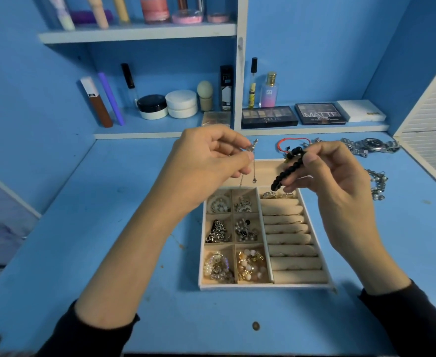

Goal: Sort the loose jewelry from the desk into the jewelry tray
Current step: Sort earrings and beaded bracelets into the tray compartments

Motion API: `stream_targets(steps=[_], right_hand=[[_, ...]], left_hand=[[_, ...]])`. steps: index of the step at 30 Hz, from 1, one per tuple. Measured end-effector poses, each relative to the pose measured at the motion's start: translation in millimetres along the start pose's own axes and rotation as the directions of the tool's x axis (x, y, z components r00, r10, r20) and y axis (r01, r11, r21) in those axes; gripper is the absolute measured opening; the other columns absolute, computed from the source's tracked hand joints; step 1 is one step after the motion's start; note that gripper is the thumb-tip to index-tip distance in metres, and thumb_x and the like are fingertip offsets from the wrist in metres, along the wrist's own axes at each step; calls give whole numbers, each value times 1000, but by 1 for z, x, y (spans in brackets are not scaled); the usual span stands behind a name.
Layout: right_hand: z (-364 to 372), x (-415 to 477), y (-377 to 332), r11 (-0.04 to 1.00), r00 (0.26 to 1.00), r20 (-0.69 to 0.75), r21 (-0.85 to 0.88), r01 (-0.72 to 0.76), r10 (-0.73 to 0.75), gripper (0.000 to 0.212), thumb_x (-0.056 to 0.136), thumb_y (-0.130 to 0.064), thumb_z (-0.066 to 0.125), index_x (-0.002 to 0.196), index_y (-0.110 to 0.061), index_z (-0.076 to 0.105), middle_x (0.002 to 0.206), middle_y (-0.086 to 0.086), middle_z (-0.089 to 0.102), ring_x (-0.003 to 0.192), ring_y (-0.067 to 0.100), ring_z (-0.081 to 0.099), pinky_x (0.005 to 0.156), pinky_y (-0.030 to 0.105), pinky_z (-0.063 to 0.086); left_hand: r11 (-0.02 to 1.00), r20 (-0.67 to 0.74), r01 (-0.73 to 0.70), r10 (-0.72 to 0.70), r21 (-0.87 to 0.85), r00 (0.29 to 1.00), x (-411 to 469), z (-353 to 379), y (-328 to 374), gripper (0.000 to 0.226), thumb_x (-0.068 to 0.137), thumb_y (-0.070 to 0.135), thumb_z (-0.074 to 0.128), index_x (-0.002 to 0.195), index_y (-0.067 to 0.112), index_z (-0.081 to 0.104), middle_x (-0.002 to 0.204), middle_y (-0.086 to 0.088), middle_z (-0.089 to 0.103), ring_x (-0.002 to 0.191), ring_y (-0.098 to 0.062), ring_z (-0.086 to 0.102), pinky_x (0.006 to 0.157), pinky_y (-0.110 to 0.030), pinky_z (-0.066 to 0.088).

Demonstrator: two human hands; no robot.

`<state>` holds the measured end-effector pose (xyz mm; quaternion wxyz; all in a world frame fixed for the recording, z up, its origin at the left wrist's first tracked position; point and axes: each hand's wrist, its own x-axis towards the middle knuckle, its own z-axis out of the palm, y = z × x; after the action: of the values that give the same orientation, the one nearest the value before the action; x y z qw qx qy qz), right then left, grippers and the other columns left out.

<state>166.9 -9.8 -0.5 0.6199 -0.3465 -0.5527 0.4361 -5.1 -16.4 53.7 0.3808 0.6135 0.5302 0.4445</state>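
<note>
The jewelry tray sits near, its small left compartments filled. Above its far end the left hand pinches a thin silver chain, and the right hand grips a black bead bracelet. Best to lower them one at a time, kept apart, so nothing tangles. A watch and red cord lie far right.

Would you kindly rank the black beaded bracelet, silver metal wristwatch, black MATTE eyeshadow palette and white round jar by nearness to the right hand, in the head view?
1. Black beaded bracelet: held in the right hand.
2. Silver metal wristwatch: on the desk, back right.
3. Black MATTE eyeshadow palette: low shelf behind.
4. White round jar: that shelf, far left.
</note>
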Motion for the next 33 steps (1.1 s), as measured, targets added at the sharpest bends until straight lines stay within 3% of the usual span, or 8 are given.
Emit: stream_targets(steps=[6,11,16,20,23,25,29,33], right_hand=[[0,0,0,1000,1000,-7,-9,1,-1,5,86,-14,48,84,-11,50,84,38,56,61,26,60,57,29,53],[-1,-1,-1,1000,1000,7,-2,1,-1,5,87,-14,47,85,-10,50,78,27,61,61,25,61,59,29,53],[0,0,-2,1000,1000,15,-15,5,-5,5,87,-15,48,86,-11,51,79,28,61,62,25,62,59,29,53],[2,4,-4,999,1000,23,-45,6,-5,6,87,-14,49,83,-11,52,72,9,65,60,24,62,57,29,53],[5,9,-9,993,995,97,-114,-27,38,7,88,-13,51,82,-9,54,76,11,65,58,19,60,52,27,49],[10,14,-10,984,977,171,-147,-100,124,8,92,-7,52,84,-6,54,79,16,65,58,17,59,51,27,47],[27,25,-4,959,915,291,-137,-250,280,13,91,-4,49,80,-8,54,74,13,65,57,22,59,49,26,45],[43,32,8,921,851,374,-273,-278,368,10,91,-7,52,81,-8,55,71,10,65,58,22,60,50,26,44]], left_hand=[[999,-7,40,-39,29,999,5,4,-15,9,78,6,68,83,14,65,72,-5,70,68,-13,69,67,-24,56],[988,13,113,-115,104,993,6,10,-37,10,77,9,70,81,18,66,73,-2,71,70,-16,71,76,-32,57],[870,50,26,-59,492,997,6,17,-51,7,78,24,70,84,25,69,71,17,62,66,6,56,58,-5,42],[797,132,-37,-53,603,990,9,18,-56,12,78,28,70,89,26,70,69,18,58,71,0,59,66,-19,48],[838,78,-16,-32,546,996,11,11,-59,15,81,33,67,95,31,68,76,19,61,67,4,54,62,-16,42],[903,-82,24,12,429,997,14,4,-66,16,83,28,64,99,33,65,76,19,62,62,-1,54,60,-17,42],[972,-352,11,75,236,933,20,-7,-90,20,85,16,60,103,25,65,77,8,66,59,-10,53,57,-16,40],[989,-425,0,64,150,903,24,-10,-104,21,86,14,59,102,24,64,81,-1,69,69,-15,58,62,-16,41]])
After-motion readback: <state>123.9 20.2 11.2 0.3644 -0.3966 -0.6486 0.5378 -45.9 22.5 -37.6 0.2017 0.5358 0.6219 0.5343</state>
